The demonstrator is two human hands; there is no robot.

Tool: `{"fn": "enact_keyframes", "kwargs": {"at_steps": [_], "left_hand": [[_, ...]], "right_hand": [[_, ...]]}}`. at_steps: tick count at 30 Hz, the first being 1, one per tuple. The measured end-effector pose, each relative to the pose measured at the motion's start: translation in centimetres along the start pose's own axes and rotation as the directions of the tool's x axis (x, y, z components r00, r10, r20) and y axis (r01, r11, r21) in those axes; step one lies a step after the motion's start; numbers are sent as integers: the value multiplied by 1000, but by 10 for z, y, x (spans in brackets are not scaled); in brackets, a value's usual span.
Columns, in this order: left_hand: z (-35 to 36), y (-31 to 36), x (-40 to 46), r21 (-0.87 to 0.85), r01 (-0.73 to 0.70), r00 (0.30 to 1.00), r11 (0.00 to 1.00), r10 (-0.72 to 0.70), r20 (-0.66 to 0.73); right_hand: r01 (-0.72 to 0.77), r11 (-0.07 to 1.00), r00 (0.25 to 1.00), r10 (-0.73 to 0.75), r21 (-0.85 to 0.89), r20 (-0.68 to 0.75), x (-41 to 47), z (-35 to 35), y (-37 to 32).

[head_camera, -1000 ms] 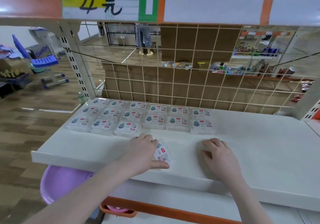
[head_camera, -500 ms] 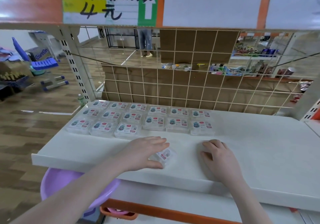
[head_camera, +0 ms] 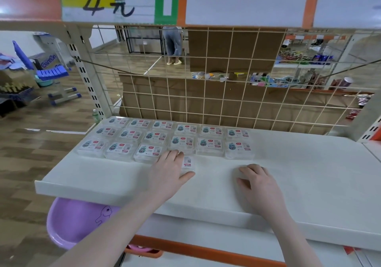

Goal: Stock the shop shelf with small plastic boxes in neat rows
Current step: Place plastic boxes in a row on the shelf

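While the left hand (head_camera: 168, 171) lies over a small clear plastic box (head_camera: 188, 164) with a white label, fingers together on top and thumb against its near edge, the box sits on the white metal shelf (head_camera: 309, 174) just before the stocked rows of boxes (head_camera: 165, 140), largely hidden, its long axis unclear; the right hand (head_camera: 258, 184) rests nearby, fingers loosely curled, holding nothing

We see a smooth, matt off-white shelf (head_camera: 288, 163) that looks like painted metal. The small boxes (head_camera: 185, 143) on it are clear, glossy plastic with printed paper labels. Behind them stands a cream-coated wire grid (head_camera: 226, 101) backed by brown matt cardboard. Below sits a glossy lilac plastic basin (head_camera: 78, 223); the floor (head_camera: 31, 143) looks like wood planks.
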State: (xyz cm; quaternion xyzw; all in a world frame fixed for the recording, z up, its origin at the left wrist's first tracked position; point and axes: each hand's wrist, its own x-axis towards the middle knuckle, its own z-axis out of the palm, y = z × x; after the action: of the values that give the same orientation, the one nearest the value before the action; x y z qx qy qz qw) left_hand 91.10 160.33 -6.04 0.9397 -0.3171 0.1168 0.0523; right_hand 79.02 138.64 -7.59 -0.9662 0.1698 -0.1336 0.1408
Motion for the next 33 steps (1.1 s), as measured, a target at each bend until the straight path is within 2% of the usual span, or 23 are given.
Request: {"fn": "enact_keyframes", "kwargs": {"at_steps": [17,20,25,33], "left_hand": [[4,1,7,-88,78,997,993,-76,25],[5,-1,7,-104,67,998,992,-65,17],[7,-6,9,-180,-4,999,984,11,34],[4,-5,9,-268,-126,991,955,134,11]], "right_hand": [[25,997,999,-27,-71,-34,-5,0,-4],[-44,997,996,40,-57,-77,-9,-2,-8],[-241,970,964,235,-40,-124,-22,-7,-10],[-505,863,835,486,-6,-258,-71,-11,-33]]}}
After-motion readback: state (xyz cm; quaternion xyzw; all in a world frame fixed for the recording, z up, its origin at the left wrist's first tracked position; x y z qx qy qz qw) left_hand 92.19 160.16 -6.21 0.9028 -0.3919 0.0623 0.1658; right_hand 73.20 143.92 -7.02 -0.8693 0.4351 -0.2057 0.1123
